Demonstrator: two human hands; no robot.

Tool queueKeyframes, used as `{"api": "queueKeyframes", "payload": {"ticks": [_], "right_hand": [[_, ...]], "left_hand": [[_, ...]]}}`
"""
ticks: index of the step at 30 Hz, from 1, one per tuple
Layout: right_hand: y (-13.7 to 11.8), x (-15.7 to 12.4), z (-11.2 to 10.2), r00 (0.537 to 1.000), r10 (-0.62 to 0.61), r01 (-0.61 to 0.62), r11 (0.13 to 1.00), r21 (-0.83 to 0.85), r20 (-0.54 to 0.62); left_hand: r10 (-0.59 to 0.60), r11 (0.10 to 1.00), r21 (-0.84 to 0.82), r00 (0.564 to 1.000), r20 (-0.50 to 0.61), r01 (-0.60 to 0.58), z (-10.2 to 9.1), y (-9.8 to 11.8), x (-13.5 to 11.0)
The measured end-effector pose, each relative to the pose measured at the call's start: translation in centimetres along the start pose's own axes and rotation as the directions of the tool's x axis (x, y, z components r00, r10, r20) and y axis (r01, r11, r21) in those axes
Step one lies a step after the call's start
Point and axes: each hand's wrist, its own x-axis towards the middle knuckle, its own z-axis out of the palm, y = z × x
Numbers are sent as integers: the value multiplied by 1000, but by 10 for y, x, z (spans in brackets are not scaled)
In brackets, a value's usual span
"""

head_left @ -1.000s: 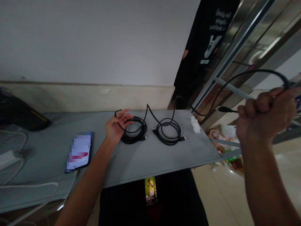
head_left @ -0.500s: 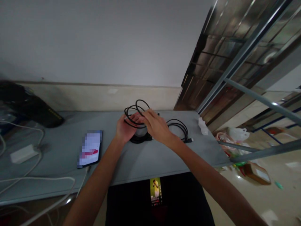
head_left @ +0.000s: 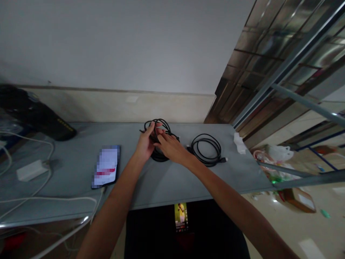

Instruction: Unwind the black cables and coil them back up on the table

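Near the back middle of the grey table, a looped black cable [head_left: 163, 123] is gripped by my left hand [head_left: 145, 144], its thumb and fingers closed around the loops. My right hand [head_left: 170, 145] reaches in from the right with curled fingers against the same loops; its fingertips are partly hidden. Under both hands lies another black coil [head_left: 159, 156], mostly covered. A separate coiled black cable [head_left: 207, 149] with plugs at its ends rests on the table to the right, apart from my hands.
A lit phone [head_left: 106, 167] lies on the table [head_left: 151, 190] at left, beside a white adapter [head_left: 31, 170] and white cords. A black bottle [head_left: 51, 120] leans at far left. Crumpled white paper [head_left: 239, 143] sits near the right edge. A second lit phone [head_left: 181, 217] rests on my lap.
My right hand has moved left and in closer to my left hand. The held loops have been lowered and bunched together. The view has shifted slightly.
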Motion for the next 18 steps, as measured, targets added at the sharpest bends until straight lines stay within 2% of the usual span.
{"api": "queueKeyframes", "payload": {"ticks": [2, 4, 8, 11, 13, 15, 18], "right_hand": [[2, -2, -4, 999, -40, 40, 999, 19, 1], [4, -4, -10, 998, -59, 59, 998, 33, -15], [9, -6, -23, 992, -125, 125, 992, -1, -20], [13, -8, -25, 983, -186, 186, 982, -36, -5], [15, -10, -21, 974, -223, 224, 973, -50, 26], [16, -13, -16, 965, -254, 258, 964, -65, 69], [17, -21, -10, 959, -270, 277, 958, -77, 91]], "left_hand": [[34, 999, 22, 999, 6, -35, 0, 5, -2], [13, 1000, -9, 1000, 22, -12, -1, 12, -5], [-134, 984, -110, 989, 57, 140, -7, 31, -7], [-225, 974, -14, 973, 57, 226, -17, 36, -1], [-156, 971, 182, 988, -18, 157, -25, 35, 4], [-6, 926, 376, 996, -87, 39, -32, 32, 9], [149, 851, 521, 982, -113, -69, -42, 29, 12]]}}
